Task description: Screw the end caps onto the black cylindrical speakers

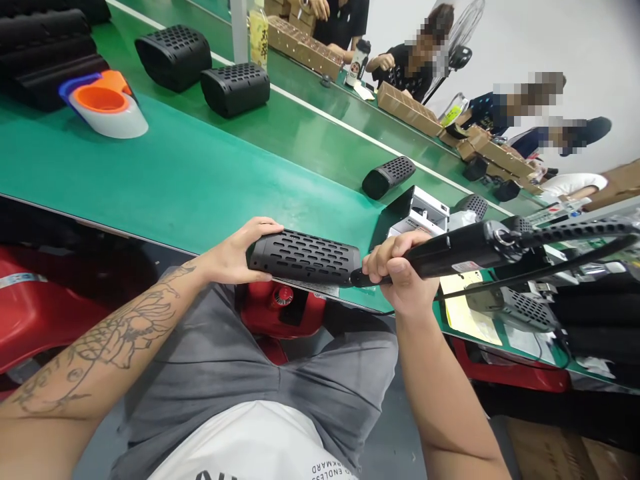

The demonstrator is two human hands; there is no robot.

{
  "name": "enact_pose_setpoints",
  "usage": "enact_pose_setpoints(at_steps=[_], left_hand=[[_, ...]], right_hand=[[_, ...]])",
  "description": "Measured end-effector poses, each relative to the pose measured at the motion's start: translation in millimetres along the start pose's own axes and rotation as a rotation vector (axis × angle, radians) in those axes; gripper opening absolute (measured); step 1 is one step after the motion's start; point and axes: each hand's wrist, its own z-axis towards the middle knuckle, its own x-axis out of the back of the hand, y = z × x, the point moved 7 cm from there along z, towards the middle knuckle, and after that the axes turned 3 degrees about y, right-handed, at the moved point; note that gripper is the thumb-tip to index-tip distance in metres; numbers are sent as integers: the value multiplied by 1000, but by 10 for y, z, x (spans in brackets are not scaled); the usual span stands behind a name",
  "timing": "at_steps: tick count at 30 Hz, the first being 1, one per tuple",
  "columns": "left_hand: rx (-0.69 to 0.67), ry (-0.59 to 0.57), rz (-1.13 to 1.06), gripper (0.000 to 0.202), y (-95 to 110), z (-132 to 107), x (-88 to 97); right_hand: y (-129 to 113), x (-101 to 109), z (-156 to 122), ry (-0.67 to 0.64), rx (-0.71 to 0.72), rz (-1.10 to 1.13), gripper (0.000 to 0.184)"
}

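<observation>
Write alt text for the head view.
A person's left hand grips one end of a black slotted housing at the edge of a green workbench; the right hand holds a black tool near the other end. Similar housings lie beyond, with co-workers opposite.

Wht wall point(530, 40) at bk w/ fan point(460, 57) in front; long grn bench point(175, 167), red stools point(45, 307) below, grey flr point(407, 420).

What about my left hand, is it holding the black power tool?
No, the left hand holds the perforated housing, while the right hand grips the power tool.
</observation>
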Motion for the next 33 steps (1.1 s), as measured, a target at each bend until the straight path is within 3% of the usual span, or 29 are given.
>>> enact_pose_setpoints(at_steps=[4,9,12,15,18,20,24,29,33], left_hand=[[19,4,9,110,-12,5,2],[36,17,5,108,-3,0,3],[48,33,25,111,3,-9,-17],[29,58,59,111,30,-9,-58],[-16,66,77,107,69,-5,-124],[-27,65,90,107,73,-10,-169],[15,97,108,121,14,-43,-224],[61,117,71,126,-52,-56,-280],[38,134,54,121,-33,-32,-305]], right_hand=[[48,17,-10,2,-37,-28,59],[32,-35,-56,-31,-30,-20,53],[-32,50,-22,6,-34,-36,58],[-154,451,161,188,48,-104,60],[-221,1121,380,523,202,-308,55],[-145,1504,486,671,252,-452,56],[183,1919,540,707,193,-506,58],[232,1917,412,666,162,-469,64],[7,1590,342,626,145,-383,63]])
